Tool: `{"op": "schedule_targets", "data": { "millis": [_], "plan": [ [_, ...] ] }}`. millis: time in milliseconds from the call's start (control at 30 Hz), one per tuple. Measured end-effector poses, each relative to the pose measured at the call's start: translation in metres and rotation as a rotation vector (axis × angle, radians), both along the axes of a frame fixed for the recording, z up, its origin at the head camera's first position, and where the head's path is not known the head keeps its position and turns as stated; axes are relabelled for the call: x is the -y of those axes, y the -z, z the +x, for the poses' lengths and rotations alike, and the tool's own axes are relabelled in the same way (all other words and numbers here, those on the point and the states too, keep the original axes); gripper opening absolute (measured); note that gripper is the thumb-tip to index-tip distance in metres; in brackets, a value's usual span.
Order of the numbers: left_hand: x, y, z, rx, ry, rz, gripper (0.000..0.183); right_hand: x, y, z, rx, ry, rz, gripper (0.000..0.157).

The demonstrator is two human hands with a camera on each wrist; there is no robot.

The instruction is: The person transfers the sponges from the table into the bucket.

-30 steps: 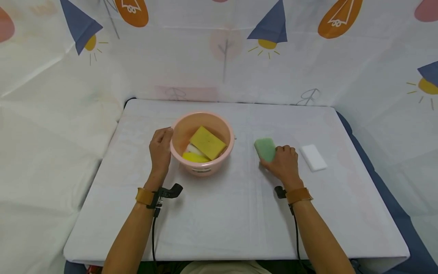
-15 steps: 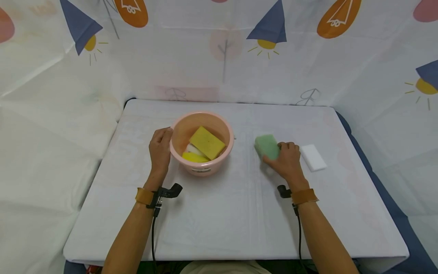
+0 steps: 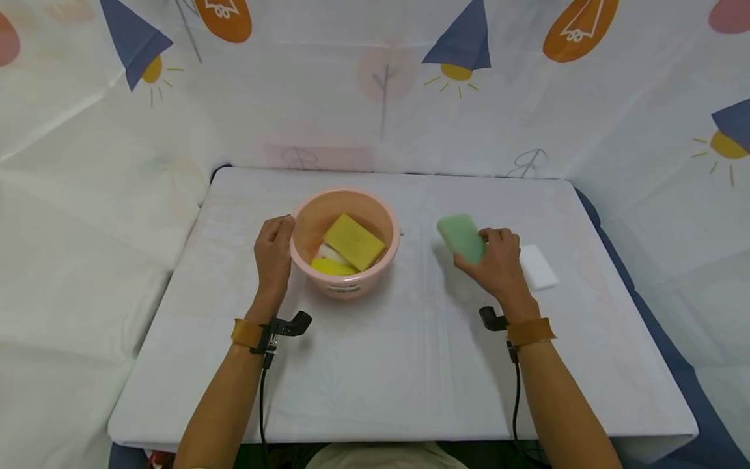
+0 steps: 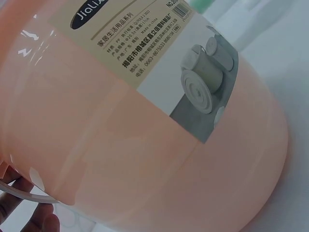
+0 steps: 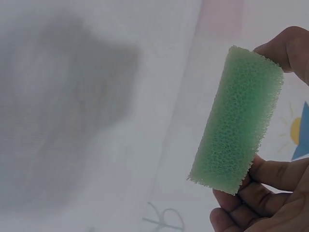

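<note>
A pink plastic bucket [image 3: 346, 286] stands on the left part of the table. My left hand [image 3: 273, 251] grips it at its left side; in the left wrist view, fingers [image 4: 41, 220] curl about a thin pale band, apparently its handle. Inside the bucket lie a yellow sponge [image 3: 354, 242], another bright yellow piece [image 3: 333, 266] and a white piece [image 3: 334, 254], partly covered. My right hand [image 3: 498, 264] pinches a green sponge [image 3: 461, 236] between thumb and fingers. The sponge [image 5: 236, 121] is porous and held off the table, its shadow falling below it.
A white rectangular sponge-like block [image 3: 538, 268] lies on the table just right of my right hand, partly hidden by it. The white-covered table [image 3: 381, 378] is enclosed by a printed cloth backdrop [image 3: 328, 85]. Cables run from both wrist cameras towards the front edge.
My right hand has lifted the green sponge off the table and moved it slightly away from me and to the right. The left hand and bucket have stayed in place.
</note>
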State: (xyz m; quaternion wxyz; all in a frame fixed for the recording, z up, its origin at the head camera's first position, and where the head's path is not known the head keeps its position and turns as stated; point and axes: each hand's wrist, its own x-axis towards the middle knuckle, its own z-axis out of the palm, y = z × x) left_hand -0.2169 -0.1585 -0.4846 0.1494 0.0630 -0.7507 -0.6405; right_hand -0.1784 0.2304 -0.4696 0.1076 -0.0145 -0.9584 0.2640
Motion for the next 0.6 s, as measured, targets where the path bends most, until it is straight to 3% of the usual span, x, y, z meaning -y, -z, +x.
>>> {"op": "schedule_targets", "data": {
  "millis": [333,600],
  "plan": [
    [0.001,-0.001,0.001,0.021,-0.004,0.005,0.052,0.006,-0.03,0.004,0.011,-0.021,-0.037,0.065],
    [0.001,-0.002,0.0,0.022,-0.009,-0.002,0.053,0.015,-0.043,0.006,-0.019,-0.058,-0.052,0.064]
  ]
}}
